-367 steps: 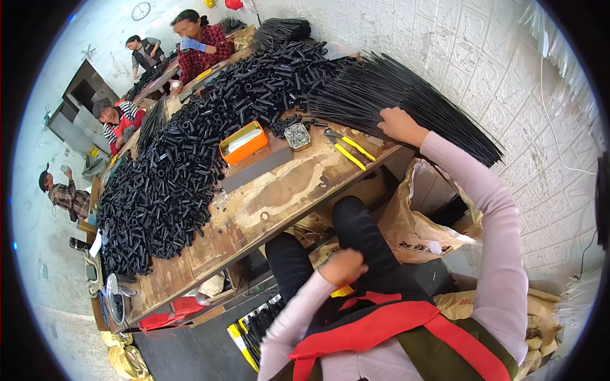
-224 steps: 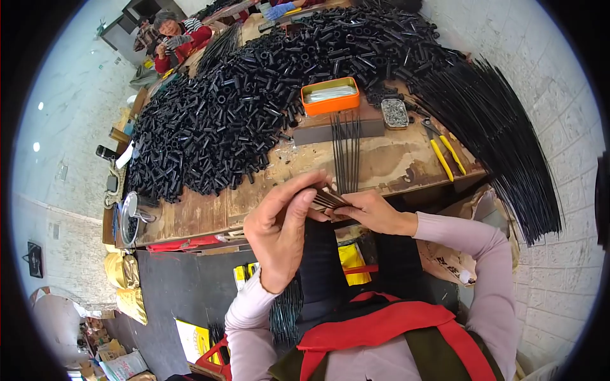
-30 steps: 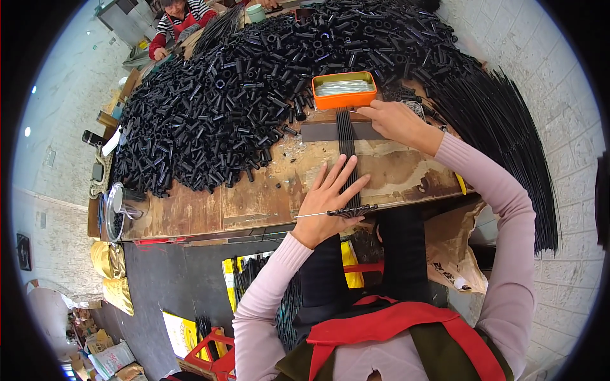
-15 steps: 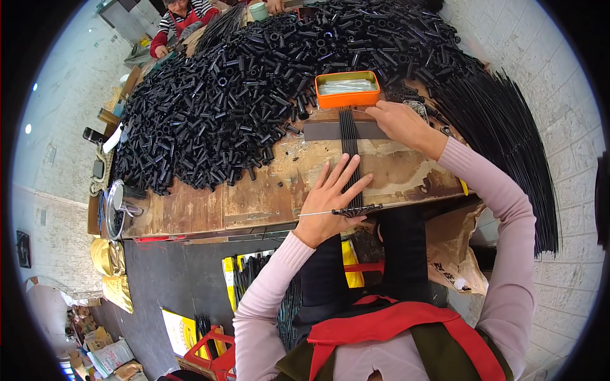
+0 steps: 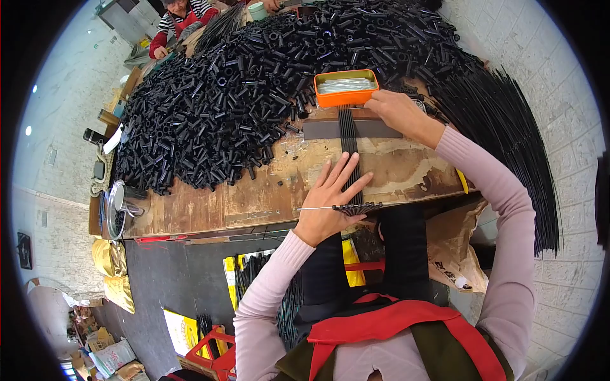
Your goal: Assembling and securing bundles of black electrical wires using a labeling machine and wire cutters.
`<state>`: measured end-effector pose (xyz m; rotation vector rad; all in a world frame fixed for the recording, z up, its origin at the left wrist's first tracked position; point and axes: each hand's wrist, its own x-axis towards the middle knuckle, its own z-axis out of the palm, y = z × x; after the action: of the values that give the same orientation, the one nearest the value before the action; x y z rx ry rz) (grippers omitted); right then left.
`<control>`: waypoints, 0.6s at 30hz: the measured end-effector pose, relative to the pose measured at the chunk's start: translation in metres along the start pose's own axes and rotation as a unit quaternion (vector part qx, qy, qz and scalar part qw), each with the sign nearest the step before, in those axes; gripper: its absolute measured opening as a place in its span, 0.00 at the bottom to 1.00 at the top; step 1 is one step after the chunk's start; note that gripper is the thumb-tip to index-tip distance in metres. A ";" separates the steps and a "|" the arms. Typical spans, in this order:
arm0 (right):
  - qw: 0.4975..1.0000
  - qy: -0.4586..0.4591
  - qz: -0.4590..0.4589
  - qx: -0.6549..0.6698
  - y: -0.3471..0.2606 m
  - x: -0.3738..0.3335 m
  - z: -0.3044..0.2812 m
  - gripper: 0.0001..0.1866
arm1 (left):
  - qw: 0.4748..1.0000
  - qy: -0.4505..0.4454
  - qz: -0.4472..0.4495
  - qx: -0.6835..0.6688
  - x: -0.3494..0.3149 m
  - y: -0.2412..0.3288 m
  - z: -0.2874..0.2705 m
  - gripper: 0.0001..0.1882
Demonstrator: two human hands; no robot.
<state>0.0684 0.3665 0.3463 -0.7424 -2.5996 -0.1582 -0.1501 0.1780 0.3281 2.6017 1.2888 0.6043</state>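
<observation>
Black rods [image 5: 347, 130] run from near side of orange tin [image 5: 343, 99] to beneath left hand [image 5: 323, 198], fingers spread. Right hand [image 5: 399, 113] beside tin's right corner; grip: cannot tell.

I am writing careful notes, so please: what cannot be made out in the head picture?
Head view:
Black rods: partly hidden by the left hand.
What the right hand may pinch: too small to tell.
Yellow handle: far end hidden by right sleeve.
Red-aproned co-worker: cut off by upper edge.

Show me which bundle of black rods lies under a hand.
The narrow bundle crossing the grey strip by the orange box; the left hand lies on it. No hand touches the wide sheaf at right.
</observation>
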 end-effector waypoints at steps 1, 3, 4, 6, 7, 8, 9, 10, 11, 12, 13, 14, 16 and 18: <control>1.000 0.004 -0.010 0.015 0.000 0.004 0.000 0.08 | 1.000 0.002 0.001 -0.004 -0.001 0.000 0.000 0.46; 0.999 0.007 -0.020 0.030 0.001 0.010 0.002 0.07 | 1.000 0.004 0.002 -0.008 -0.001 -0.001 0.000 0.46; 0.999 0.003 -0.030 0.034 0.003 0.013 0.004 0.06 | 1.000 0.001 0.001 -0.005 -0.001 0.000 -0.001 0.46; 0.998 -0.001 -0.039 0.039 0.007 0.016 0.007 0.05 | 1.000 -0.001 -0.001 -0.002 -0.001 0.000 0.000 0.46; 0.998 0.006 -0.060 0.032 0.010 0.018 0.008 0.05 | 1.000 -0.001 0.001 -0.003 -0.001 0.000 0.000 0.47; 0.996 0.014 -0.080 0.025 0.012 0.018 0.011 0.05 | 1.000 0.000 0.003 -0.004 0.000 0.000 0.001 0.47; 0.996 0.014 -0.080 0.026 0.011 0.018 0.013 0.05 | 1.000 -0.001 0.002 -0.003 0.000 0.001 0.001 0.47; 0.995 0.036 -0.088 0.029 0.010 0.018 0.017 0.05 | 1.000 -0.002 -0.001 -0.003 0.000 0.001 0.002 0.47; 0.993 0.057 -0.096 0.033 0.009 0.018 0.020 0.05 | 1.000 -0.004 -0.003 -0.002 0.000 0.001 0.002 0.47; 0.993 0.056 -0.095 0.032 0.006 0.019 0.021 0.05 | 1.000 -0.004 -0.003 -0.003 0.000 0.001 0.001 0.47; 0.996 0.042 -0.058 0.046 0.002 0.018 0.022 0.06 | 1.000 -0.004 -0.001 -0.003 0.000 0.001 0.001 0.47; 0.998 0.028 -0.021 0.059 0.000 0.017 0.023 0.08 | 1.000 -0.003 0.001 -0.003 0.001 0.000 0.001 0.47; 0.996 0.039 -0.011 0.083 -0.007 0.018 0.018 0.07 | 1.000 -0.005 -0.002 0.002 0.000 -0.001 0.000 0.47; 0.993 0.050 -0.001 0.106 -0.006 0.017 0.017 0.07 | 1.000 -0.007 -0.006 0.008 0.000 -0.001 0.001 0.46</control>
<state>0.0458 0.3727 0.3383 -0.6382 -2.4743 0.0783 -0.1508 0.1787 0.3271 2.6045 1.3090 0.5764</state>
